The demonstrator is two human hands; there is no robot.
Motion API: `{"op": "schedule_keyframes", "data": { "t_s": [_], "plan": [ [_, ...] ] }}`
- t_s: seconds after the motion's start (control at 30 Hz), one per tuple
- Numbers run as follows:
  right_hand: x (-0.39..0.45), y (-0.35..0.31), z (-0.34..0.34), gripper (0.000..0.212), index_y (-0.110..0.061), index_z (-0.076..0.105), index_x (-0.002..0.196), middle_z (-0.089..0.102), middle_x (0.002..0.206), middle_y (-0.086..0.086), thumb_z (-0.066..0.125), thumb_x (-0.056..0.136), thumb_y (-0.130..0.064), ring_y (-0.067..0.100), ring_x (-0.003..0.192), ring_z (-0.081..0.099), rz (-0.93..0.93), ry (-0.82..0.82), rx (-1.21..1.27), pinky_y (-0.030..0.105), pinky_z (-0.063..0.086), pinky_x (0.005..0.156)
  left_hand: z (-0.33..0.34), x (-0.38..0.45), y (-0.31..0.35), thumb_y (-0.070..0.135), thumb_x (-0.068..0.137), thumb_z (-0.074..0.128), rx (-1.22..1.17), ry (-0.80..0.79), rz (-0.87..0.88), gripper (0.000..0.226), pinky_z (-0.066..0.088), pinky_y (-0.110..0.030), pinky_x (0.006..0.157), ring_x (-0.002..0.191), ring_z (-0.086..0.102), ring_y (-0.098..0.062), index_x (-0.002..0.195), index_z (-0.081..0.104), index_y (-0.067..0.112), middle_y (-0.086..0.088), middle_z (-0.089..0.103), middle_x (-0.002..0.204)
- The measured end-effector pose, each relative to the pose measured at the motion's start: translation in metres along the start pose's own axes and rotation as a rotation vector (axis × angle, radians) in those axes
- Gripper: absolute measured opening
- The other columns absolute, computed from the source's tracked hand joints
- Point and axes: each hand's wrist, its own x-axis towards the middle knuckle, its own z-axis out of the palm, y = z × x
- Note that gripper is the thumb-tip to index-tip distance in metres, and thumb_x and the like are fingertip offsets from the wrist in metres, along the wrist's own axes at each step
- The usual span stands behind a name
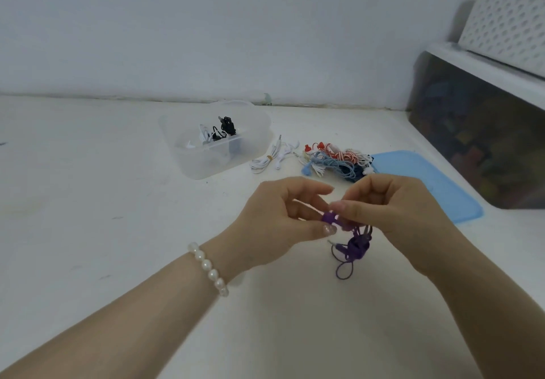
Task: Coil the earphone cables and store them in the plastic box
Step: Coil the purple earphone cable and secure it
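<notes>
Both hands meet above the white surface (88, 201), in front of the clear plastic box (218, 154). The left hand (283, 225) pinches a purple earbud of the purple earphones (352, 249) between thumb and curled fingers. The right hand (392, 210) pinches the same set just beside it, fingers curled, its thumb tip touching the earbud. The rest of the purple cable hangs below the hands in a loose tangle, with the plug sticking out to the left and one loop dangling lowest. A pearl bracelet (209, 269) sits on the left wrist.

The box stands behind the hands and to their left; black and white earphones (218, 133) lie inside it. Just right of the box lies a bundled white pair (272, 157). Further right of the box is a heap (336, 160) of red-striped, light blue, white and dark cables, touching the edge of a blue lid (436, 184). A dark storage bin (477, 139) stands far right of the box, with a white perforated basket (507, 30) on top.
</notes>
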Motion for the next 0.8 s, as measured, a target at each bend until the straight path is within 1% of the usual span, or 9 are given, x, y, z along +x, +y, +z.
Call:
{"op": "schedule_keyframes", "data": {
  "t_s": [0.1, 0.17, 0.27, 0.37, 0.43, 0.53, 0.63, 0.7, 0.8],
  "plan": [
    [0.004, 0.000, -0.007, 0.025, -0.004, 0.063, 0.070, 0.068, 0.058, 0.007, 0.073, 0.054, -0.020, 0.017, 0.052, 0.063, -0.014, 0.071, 0.167, 0.022, 0.054, 0.056, -0.018, 0.007, 0.004, -0.006, 0.069, 0.072, 0.066, 0.120, 0.006, 0.032, 0.054, -0.029, 0.070, 0.068, 0.065, -0.009, 0.090, 0.065, 0.018, 0.001, 0.067, 0.081],
    [0.006, 0.000, -0.012, 0.019, -0.006, 0.061, 0.070, 0.065, 0.056, 0.003, 0.069, 0.058, -0.017, 0.016, 0.049, 0.059, -0.034, 0.101, 0.303, 0.022, 0.051, 0.051, -0.036, 0.012, 0.006, -0.004, 0.072, 0.071, 0.089, 0.233, 0.014, 0.024, 0.052, -0.020, 0.070, 0.064, 0.063, -0.003, 0.083, 0.068, 0.017, 0.003, 0.068, 0.074],
    [0.009, 0.002, -0.018, 0.012, -0.010, 0.062, 0.072, 0.063, 0.056, 0.001, 0.065, 0.063, -0.017, 0.014, 0.049, 0.054, -0.058, 0.145, 0.365, 0.019, 0.046, 0.048, -0.058, 0.017, 0.007, -0.002, 0.073, 0.071, 0.188, 0.324, 0.010, 0.018, 0.044, -0.007, 0.059, 0.054, 0.056, 0.004, 0.076, 0.069, 0.015, 0.007, 0.064, 0.061],
    [0.012, 0.007, -0.017, 0.010, -0.014, 0.066, 0.071, 0.064, 0.056, 0.000, 0.068, 0.065, -0.022, 0.012, 0.048, 0.053, -0.069, 0.165, 0.242, 0.019, 0.046, 0.048, -0.068, 0.020, 0.000, -0.001, 0.073, 0.072, 0.322, 0.296, -0.040, 0.021, 0.042, -0.006, 0.058, 0.051, 0.053, 0.004, 0.070, 0.069, 0.019, 0.013, 0.060, 0.051],
    [0.013, 0.012, -0.014, 0.004, -0.013, 0.066, 0.071, 0.065, 0.054, -0.001, 0.070, 0.072, -0.015, 0.009, 0.045, 0.052, -0.062, 0.171, 0.086, 0.017, 0.047, 0.046, -0.069, 0.022, -0.005, 0.002, 0.073, 0.073, 0.419, 0.274, -0.066, 0.023, 0.041, -0.010, 0.059, 0.052, 0.051, 0.001, 0.067, 0.069, 0.024, 0.011, 0.060, 0.055],
    [0.015, 0.019, -0.011, 0.009, -0.012, 0.067, 0.070, 0.063, 0.054, 0.002, 0.068, 0.079, -0.012, 0.003, 0.038, 0.047, -0.050, 0.186, -0.122, 0.013, 0.043, 0.040, -0.059, 0.021, -0.011, 0.012, 0.073, 0.074, 0.516, 0.213, -0.027, 0.021, 0.036, -0.013, 0.054, 0.054, 0.044, -0.003, 0.067, 0.068, 0.031, 0.007, 0.059, 0.063],
    [0.016, 0.020, -0.009, 0.010, -0.012, 0.067, 0.069, 0.064, 0.060, 0.007, 0.069, 0.079, -0.012, 0.003, 0.038, 0.047, -0.049, 0.180, -0.182, 0.012, 0.043, 0.041, -0.034, 0.017, -0.016, 0.026, 0.074, 0.074, 0.741, 0.092, 0.088, 0.011, 0.036, -0.014, 0.068, 0.073, 0.046, -0.005, 0.083, 0.072, 0.029, 0.010, 0.054, 0.081],
    [0.017, 0.021, -0.007, 0.010, -0.013, 0.067, 0.068, 0.065, 0.060, 0.005, 0.069, 0.078, -0.013, 0.003, 0.039, 0.049, -0.056, 0.171, -0.202, 0.011, 0.043, 0.043, -0.020, 0.017, -0.023, 0.030, 0.075, 0.073, 0.900, 0.033, 0.178, 0.023, 0.035, -0.023, 0.081, 0.087, 0.044, -0.011, 0.098, 0.072, 0.024, 0.008, 0.049, 0.090],
    [0.018, 0.024, -0.006, 0.008, -0.013, 0.068, 0.070, 0.065, 0.056, 0.000, 0.070, 0.078, -0.014, 0.003, 0.040, 0.050, -0.047, 0.163, -0.212, 0.011, 0.045, 0.044, -0.010, 0.020, -0.026, 0.033, 0.079, 0.068, 1.030, -0.018, 0.196, 0.030, 0.032, -0.030, 0.086, 0.094, 0.040, -0.016, 0.108, 0.068, 0.025, 0.003, 0.052, 0.102]
  ]
}}
